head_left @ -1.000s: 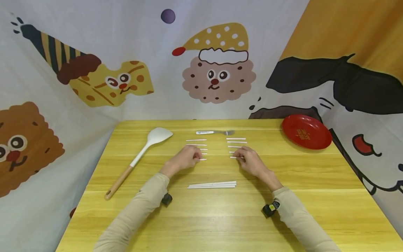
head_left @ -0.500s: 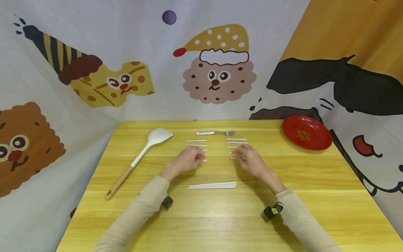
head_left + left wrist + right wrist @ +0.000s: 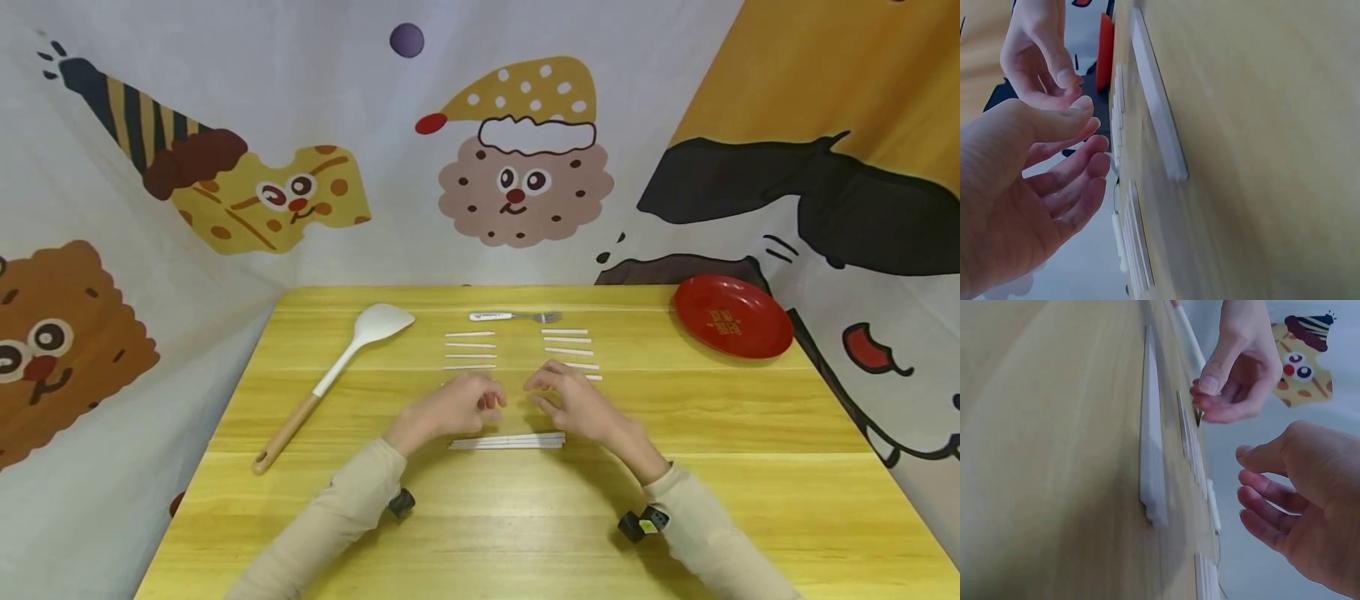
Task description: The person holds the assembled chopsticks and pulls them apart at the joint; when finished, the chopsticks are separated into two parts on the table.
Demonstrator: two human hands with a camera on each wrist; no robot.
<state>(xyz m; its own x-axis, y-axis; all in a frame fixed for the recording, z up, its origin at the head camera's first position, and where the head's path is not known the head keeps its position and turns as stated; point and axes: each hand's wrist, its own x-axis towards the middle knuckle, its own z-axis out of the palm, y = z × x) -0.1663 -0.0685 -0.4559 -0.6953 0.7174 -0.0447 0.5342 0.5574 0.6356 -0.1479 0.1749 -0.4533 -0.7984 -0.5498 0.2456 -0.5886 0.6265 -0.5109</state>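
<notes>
My left hand (image 3: 456, 405) hovers above the table with loosely bent fingers and nothing between them. Facing it, my right hand (image 3: 583, 407) is also bare, its thumb and fingertips apart in the right wrist view. Just in front of both lies a bundle of long white sticks (image 3: 507, 442), side by side on the wood. Behind the left hand, short white sticks (image 3: 470, 356) form a column, the nearest one mostly hidden by that hand. A matching column of short white sticks (image 3: 567, 351) lies beyond the right hand.
A fork (image 3: 491, 317) with a white handle lies behind the columns. To the left is a white spatula (image 3: 382, 322) with a wooden handle. A red plate (image 3: 768, 329) sits at the back right corner of the wooden table (image 3: 510, 533), before a printed cloth.
Both hands have let go of the nearest short sticks and drawn back toward the long bundle. The right column's nearest sticks now show more fully.
</notes>
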